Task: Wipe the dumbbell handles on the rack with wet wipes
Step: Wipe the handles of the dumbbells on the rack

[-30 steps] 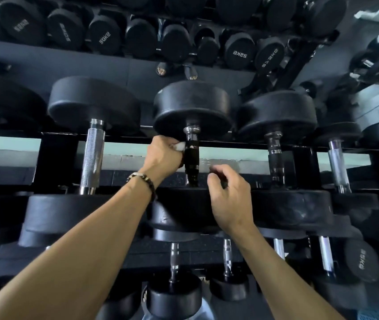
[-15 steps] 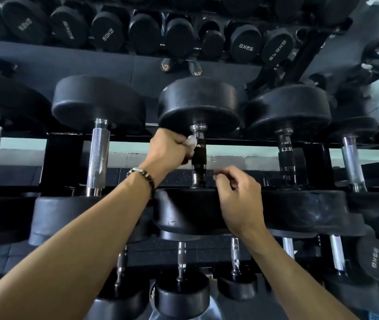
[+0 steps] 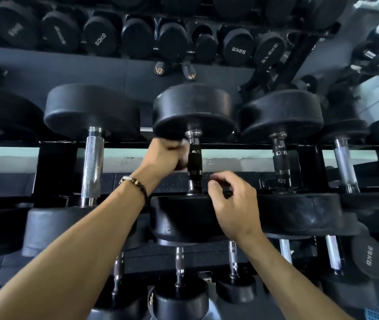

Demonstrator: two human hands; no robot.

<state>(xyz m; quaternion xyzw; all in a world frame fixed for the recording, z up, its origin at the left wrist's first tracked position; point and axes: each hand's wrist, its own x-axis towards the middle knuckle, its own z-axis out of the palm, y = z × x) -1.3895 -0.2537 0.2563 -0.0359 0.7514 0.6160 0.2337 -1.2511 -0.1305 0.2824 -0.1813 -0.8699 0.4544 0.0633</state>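
Observation:
A black dumbbell lies on the rack's top tier, its dark handle [image 3: 195,161] running between two round black heads. My left hand [image 3: 169,154] is curled against the handle's left side, pinching a small white wet wipe [image 3: 185,144] at the upper end near the chrome collar. Most of the wipe is hidden in my fingers. My right hand [image 3: 232,202] rests on the near head [image 3: 184,218] of the same dumbbell, fingers loosely curled and holding nothing, just right of the handle's lower end.
Neighbouring dumbbells flank it: one with a chrome knurled handle [image 3: 92,167] to the left, one with a dark handle [image 3: 281,158] to the right. Smaller dumbbells [image 3: 179,271] sit on the lower tier. A mirror behind shows more racked dumbbells [image 3: 100,38].
My left hand with the wipe has slid up the handle toward the far collar. My right hand stayed on the near head.

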